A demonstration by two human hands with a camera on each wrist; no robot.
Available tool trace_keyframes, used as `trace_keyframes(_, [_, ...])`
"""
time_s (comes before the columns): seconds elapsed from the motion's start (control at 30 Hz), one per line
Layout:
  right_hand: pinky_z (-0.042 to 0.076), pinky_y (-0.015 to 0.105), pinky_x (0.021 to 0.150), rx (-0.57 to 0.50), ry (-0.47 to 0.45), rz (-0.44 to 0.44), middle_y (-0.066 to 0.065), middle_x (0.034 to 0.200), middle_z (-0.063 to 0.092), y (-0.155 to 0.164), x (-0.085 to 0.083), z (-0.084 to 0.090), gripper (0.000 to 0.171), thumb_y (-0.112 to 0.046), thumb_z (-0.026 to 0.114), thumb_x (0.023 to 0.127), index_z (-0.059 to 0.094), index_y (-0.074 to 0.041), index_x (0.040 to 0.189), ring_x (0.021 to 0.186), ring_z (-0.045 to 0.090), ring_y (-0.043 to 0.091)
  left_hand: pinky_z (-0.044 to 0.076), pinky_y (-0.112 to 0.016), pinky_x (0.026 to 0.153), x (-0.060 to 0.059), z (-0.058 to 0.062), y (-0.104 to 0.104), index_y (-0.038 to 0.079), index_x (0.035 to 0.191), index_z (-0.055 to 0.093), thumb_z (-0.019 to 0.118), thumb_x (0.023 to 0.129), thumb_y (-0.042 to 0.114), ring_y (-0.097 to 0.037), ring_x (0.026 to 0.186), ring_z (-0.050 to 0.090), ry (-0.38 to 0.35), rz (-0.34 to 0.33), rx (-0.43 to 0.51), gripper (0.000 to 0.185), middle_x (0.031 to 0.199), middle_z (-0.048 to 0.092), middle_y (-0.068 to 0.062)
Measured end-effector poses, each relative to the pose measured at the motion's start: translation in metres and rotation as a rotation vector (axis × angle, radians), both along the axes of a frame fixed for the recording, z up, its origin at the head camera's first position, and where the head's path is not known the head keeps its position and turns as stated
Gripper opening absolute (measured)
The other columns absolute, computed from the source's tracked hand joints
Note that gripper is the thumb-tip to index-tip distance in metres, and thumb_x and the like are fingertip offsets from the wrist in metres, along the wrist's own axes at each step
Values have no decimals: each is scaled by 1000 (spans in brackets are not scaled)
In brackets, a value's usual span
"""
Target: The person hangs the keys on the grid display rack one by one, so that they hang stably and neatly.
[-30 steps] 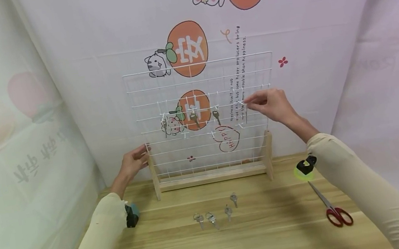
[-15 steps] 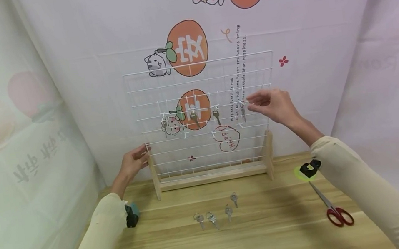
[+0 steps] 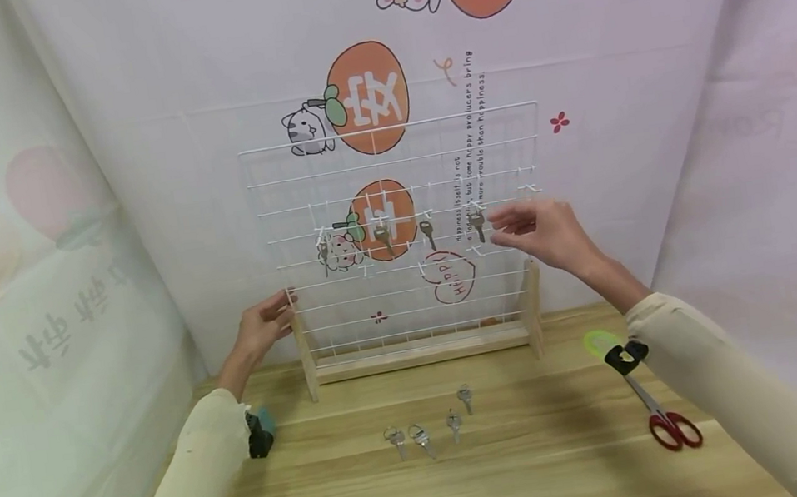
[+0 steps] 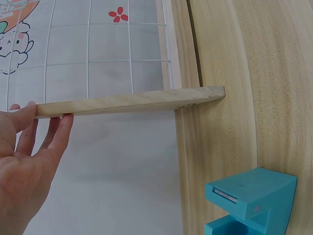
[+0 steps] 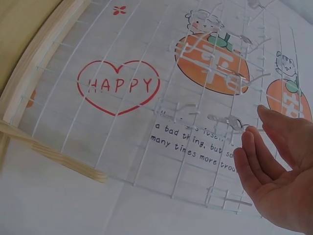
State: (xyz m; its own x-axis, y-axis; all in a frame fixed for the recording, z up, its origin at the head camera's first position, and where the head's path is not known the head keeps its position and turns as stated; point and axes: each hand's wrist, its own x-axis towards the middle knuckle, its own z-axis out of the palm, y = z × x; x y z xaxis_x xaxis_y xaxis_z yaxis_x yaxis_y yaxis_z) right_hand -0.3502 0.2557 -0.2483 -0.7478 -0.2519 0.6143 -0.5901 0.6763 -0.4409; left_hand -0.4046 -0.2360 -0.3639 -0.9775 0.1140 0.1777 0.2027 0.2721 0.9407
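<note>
A white wire grid rack [image 3: 388, 125] stands upright in a wooden base [image 3: 420, 356] at the back of the table. Several keys hang from its hooks; the rightmost hanging key [image 3: 478, 224] [image 5: 230, 121] is just left of my right hand [image 3: 520, 226] [image 5: 266, 147]. That hand is empty, its fingers loosely straight, close to the key but apart from it. My left hand [image 3: 273, 313] [image 4: 34, 132] rests with straight fingers against the rack's left wooden post [image 3: 303, 349] [image 4: 127, 100]. Several loose keys [image 3: 423, 434] lie on the table in front of the rack.
Red-handled scissors [image 3: 661, 417] lie on the wooden table [image 3: 549, 472] at the right, with a green ring [image 3: 598, 341] behind them. A printed cloth backdrop [image 3: 197, 99] closes in the back and both sides.
My right hand let go of the key, which now hangs on its hook, and drew back down and right. The left hand stayed on the post.
</note>
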Motion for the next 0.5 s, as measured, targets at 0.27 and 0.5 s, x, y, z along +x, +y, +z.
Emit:
trace_keyframes(0.27, [64, 27, 79, 13, -49, 41, 15, 107, 78, -4, 0, -26, 27, -10, 82, 91, 77, -1, 117, 89, 75, 28, 49, -45, 111, 1, 0, -2, 5, 160, 37, 52, 108, 1, -38, 146, 43, 1, -3, 11, 54, 160, 44, -19])
trace_keyframes(0.5, [65, 38, 81, 34, -128, 48, 15, 108, 78, -4, 3, -59, 24, -10, 81, 92, 77, -3, 115, 89, 75, 25, 48, -45, 112, 1, 1, -2, 5, 160, 36, 51, 109, 2, -38, 146, 43, 0, -11, 5, 54, 160, 42, -20])
